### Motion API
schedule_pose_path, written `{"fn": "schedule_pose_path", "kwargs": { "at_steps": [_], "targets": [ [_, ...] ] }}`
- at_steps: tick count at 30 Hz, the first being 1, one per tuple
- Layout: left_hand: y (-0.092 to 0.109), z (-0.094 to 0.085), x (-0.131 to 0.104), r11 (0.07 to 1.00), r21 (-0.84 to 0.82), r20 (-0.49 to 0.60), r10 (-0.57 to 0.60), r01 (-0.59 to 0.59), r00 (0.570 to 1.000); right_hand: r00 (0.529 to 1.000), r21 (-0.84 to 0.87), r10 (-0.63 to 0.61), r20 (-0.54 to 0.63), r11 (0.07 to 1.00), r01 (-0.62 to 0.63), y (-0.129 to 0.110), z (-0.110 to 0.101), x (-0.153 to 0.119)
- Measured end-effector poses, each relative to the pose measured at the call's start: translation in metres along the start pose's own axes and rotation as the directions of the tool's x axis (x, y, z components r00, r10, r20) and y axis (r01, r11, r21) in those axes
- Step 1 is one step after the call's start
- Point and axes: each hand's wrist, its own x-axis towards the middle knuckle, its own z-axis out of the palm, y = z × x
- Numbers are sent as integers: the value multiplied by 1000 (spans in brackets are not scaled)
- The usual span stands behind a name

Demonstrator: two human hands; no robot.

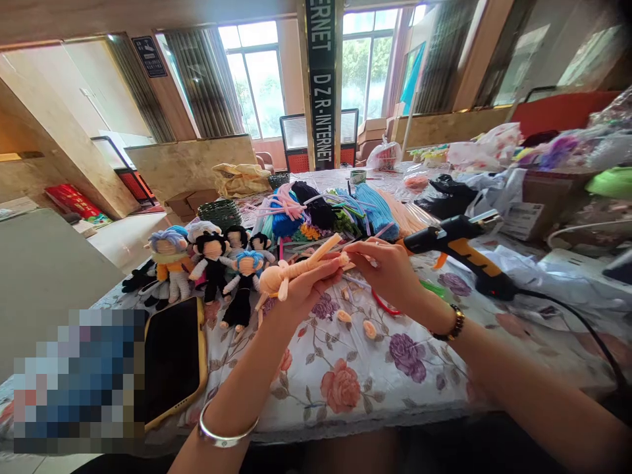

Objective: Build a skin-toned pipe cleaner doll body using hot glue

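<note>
A peach doll body (274, 279) made of fuzzy pipe cleaner, with a round head and thin limbs, lies across my left hand (311, 283), whose fingers are closed round it. My right hand (382, 262) pinches the end of one limb (342, 259) of the doll, close to the left fingertips. Below the hands, two small peach pieces (369, 329) rest on the flowered tablecloth (340, 388). Just right of my right hand stands a black and yellow glue gun (459, 247), its cord running off to the right.
Several finished dolls (212, 263) sit together on the left, behind a phone (174, 359) in a yellow case. Bundles of coloured pipe cleaners (370, 207) lie at the back. Plastic bags (494, 191) and a cardboard box (548, 197) stand at the right.
</note>
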Motion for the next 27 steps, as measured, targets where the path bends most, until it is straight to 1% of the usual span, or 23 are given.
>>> {"fn": "schedule_pose_path", "kwargs": {
  "at_steps": [2, 6, 9, 12, 15, 18, 20, 22, 24, 26, 27],
  "targets": [
    [1, 1, -1, 999, 40, 7, 8, -8, 1000, 1000, 12, 3, 20, 1000, -3, 1, 0, 0],
    [2, 4, -2, 995, 102, -19, 17, -15, 1000, 997, 53, 8, 79, 999, -12, 3, -2, 2],
    [2, 6, -2, 987, 161, -29, 19, -14, 999, 998, 44, 9, 62, 999, -12, 4, -6, 4],
    [1, 7, -1, 981, 195, -62, 27, -14, 998, 999, -28, -10, 43, 1000, 11, 4, -9, 5],
    [0, 6, 0, 983, 183, -70, 47, -33, 996, 997, -93, -4, 73, 996, 10, 3, -11, 5],
    [-1, 5, 2, 988, 139, -62, 71, -62, 996, 988, -9, 18, 151, 1000, -17, 3, -12, 8],
    [-2, 5, 3, 991, 104, -75, 88, -80, 993, 983, 30, 30, 179, 999, -36, 5, -17, 10],
    [-2, 5, 4, 993, 72, -98, 105, -98, 990, 981, -38, 70, 182, 997, -64, 10, -30, 13],
    [-2, 4, 5, 993, 53, -122, 114, -108, 986, 965, -191, 154, 210, 975, -114, 22, -51, 14],
    [-2, 3, 6, 992, 49, -132, 119, -113, 984, 930, -358, 269, 250, 918, -169, 40, -79, 12],
    [-2, 2, 6, 992, 51, -135, 122, -117, 983, 888, -432, 366, 279, 873, -224, 52, -94, 10]
  ]
}}
